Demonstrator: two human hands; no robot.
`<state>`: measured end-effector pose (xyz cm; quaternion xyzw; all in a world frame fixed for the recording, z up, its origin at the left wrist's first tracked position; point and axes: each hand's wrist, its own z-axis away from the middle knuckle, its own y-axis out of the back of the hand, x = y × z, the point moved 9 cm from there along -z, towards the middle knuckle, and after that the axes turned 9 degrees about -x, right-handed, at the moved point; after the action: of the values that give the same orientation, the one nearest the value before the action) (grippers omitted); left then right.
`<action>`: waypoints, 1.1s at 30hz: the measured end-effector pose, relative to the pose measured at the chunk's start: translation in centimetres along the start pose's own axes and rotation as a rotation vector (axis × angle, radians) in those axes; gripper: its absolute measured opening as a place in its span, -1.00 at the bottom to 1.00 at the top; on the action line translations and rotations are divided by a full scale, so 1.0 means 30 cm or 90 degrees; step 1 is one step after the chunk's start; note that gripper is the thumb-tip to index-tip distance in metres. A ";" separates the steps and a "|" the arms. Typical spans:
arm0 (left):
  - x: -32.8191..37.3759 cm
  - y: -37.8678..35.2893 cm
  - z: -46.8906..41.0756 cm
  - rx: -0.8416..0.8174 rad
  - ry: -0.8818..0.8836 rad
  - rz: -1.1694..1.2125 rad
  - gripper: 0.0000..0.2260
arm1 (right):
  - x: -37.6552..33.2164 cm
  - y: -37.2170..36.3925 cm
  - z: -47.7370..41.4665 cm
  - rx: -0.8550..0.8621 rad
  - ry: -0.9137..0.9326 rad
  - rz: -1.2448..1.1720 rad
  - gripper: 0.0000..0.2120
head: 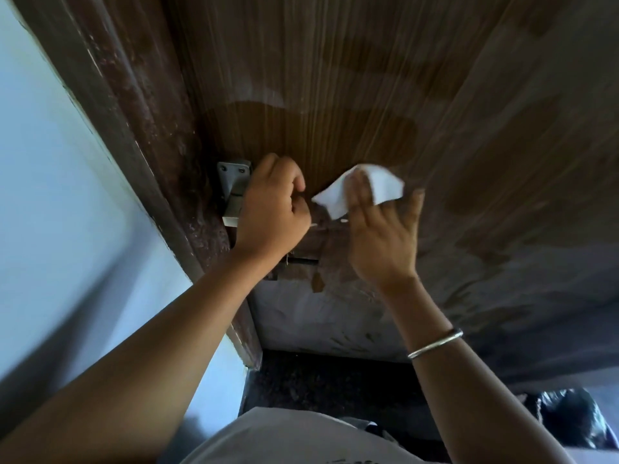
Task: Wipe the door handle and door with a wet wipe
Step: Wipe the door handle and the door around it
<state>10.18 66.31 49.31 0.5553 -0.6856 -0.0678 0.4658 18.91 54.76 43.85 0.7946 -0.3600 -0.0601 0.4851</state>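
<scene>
While the left grip (271,202) curls round the door handle (234,189), centre left, the right grip (382,236), fingers straight, presses the wet wipe (385,185) on the door (335,78); panel wiping seems underway, needing broader strokes.

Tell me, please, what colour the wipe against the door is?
White. The wet wipe shows best in the head view, under the right hand.

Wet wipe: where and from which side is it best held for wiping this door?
Press flat fingers on the middle of the wet wipe, coming from below like the right hand: it lies spread against the door, loose corners sticking out both sides, so the centre holds it flat.
</scene>
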 end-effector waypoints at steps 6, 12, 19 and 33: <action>0.031 -0.068 0.008 -0.046 0.003 0.015 -0.87 | -0.012 0.048 -0.080 0.067 0.027 -0.011 -0.32; 0.038 -0.070 0.008 -0.060 -0.034 0.008 -0.87 | 0.098 0.010 0.022 0.006 -0.104 -0.030 -0.36; 0.147 -0.205 0.092 -0.208 -0.144 -0.047 -0.92 | -0.020 0.011 -0.016 0.045 0.012 -0.029 -0.42; -0.085 -0.038 0.102 -0.110 0.004 -0.190 -0.88 | -0.064 -0.167 0.113 -0.144 0.097 -0.026 -0.33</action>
<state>8.66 66.69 45.47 0.6089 -0.5859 -0.1933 0.4986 18.57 54.86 37.53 0.7441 -0.2969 -0.0494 0.5964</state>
